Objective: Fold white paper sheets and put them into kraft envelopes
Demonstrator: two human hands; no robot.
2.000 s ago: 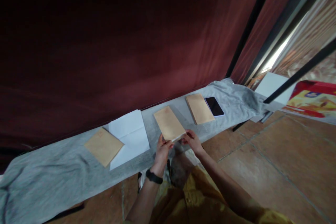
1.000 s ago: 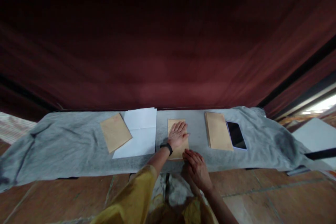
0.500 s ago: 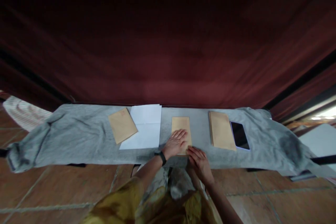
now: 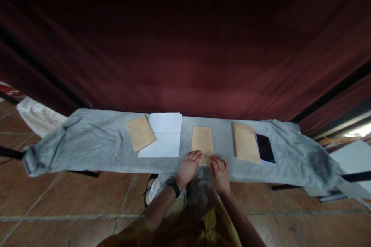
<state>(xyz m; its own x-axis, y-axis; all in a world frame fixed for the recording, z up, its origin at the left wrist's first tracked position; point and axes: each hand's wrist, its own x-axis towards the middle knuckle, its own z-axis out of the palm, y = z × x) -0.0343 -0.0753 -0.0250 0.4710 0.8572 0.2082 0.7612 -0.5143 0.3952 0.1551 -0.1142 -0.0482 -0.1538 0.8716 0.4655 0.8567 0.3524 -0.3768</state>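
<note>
pulled back from its flat spread over the envelope half a second ago, the left hand [image 4: 188,168] now sits at the lower left corner, and the right hand [image 4: 219,173] lies by the lower right. behind everything rises a dark red backdrop [image 4: 185,69]. before it runs a narrow surface under a grey cloth [image 4: 95,146], smooth in the middle, wrinkled at both ends; a tug there could drag everything lying on it. left of centre, white sheets [image 4: 168,139] lie partly under a loose brown envelope [image 4: 141,133], so a brushing forearm could shift both together. to the right, a stack of brown envelopes [image 4: 247,142] could fan out if knocked, nudging the dark-screened phone [image 4: 265,149] just beside it. the middle envelope [image 4: 202,139] lies flat between these groups, its near end close to the front edge; an uneven pull could skew it or tip it toward the lap. both hands bend their fingers, held close together, onto its near end; whether either pinches the paper cannot be told. lopsided fingertip pressure could crease that end.
</note>
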